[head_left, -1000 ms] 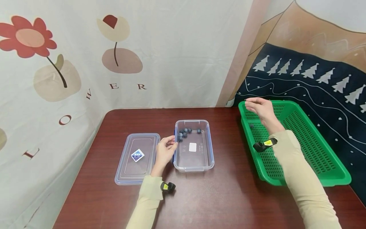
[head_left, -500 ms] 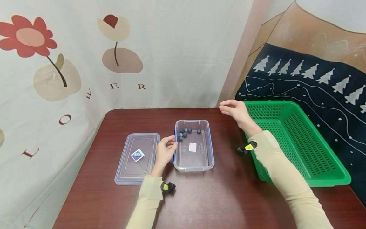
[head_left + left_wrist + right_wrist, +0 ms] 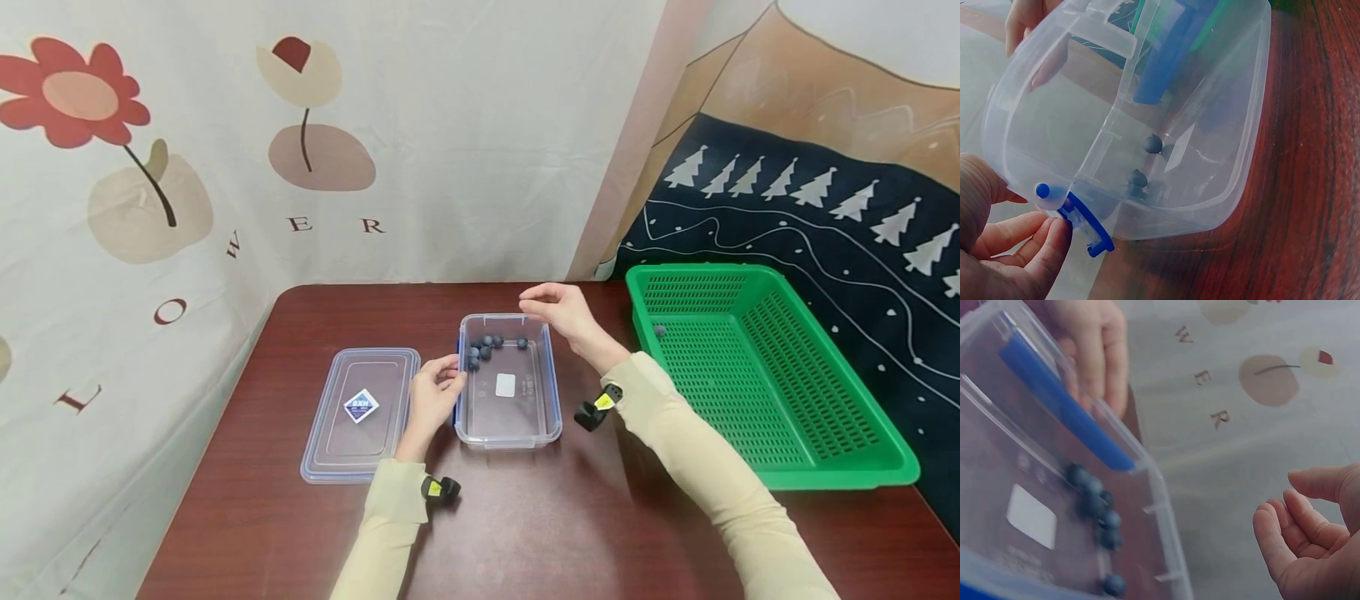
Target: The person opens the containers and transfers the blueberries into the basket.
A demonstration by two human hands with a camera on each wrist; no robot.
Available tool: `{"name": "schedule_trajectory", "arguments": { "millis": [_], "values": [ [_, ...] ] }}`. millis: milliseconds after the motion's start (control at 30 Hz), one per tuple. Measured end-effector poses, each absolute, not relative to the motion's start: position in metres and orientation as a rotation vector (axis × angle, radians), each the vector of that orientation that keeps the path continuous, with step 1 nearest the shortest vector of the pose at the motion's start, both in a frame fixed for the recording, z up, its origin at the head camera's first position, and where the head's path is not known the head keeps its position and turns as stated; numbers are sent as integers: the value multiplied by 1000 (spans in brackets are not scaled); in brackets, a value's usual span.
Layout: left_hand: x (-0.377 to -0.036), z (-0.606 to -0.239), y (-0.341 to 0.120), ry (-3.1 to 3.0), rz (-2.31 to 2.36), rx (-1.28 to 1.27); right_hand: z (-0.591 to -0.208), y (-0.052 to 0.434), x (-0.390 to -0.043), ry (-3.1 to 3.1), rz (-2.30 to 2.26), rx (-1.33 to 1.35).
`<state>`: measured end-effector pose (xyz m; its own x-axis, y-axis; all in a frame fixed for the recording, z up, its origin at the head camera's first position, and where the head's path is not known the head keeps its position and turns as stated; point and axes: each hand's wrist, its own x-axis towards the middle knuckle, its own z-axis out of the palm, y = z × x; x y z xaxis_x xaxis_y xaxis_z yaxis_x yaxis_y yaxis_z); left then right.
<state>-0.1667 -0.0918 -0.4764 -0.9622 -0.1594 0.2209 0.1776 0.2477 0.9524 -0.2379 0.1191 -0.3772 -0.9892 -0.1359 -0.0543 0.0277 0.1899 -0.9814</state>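
Blueberries (image 3: 486, 346) are sitting in the far end of the clear plastic container (image 3: 508, 433) on the table (image 3: 570, 517). We are seeing the left hand (image 3: 433, 396) gripping the container's left rim, fingers curled on it. Our right hand (image 3: 558, 310) is hovering above the far end, fingers loosely curled, holding nothing. One blueberry (image 3: 660, 330) is lying in the green basket (image 3: 825, 479); the lid (image 3: 330, 450) is lying left.

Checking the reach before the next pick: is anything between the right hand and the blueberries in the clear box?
Nothing visible. The right hand hovers over the open box; its lid lies aside to the left, and the blueberries sit uncovered at the far end.
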Motion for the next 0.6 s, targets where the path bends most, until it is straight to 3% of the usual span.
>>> {"name": "schedule_trajectory", "arguments": {
  "millis": [600],
  "values": [
    [-167,-474,-91,-2249,-1772,-25,-435,62,-221,2251,-1865,65]
  ]
}}
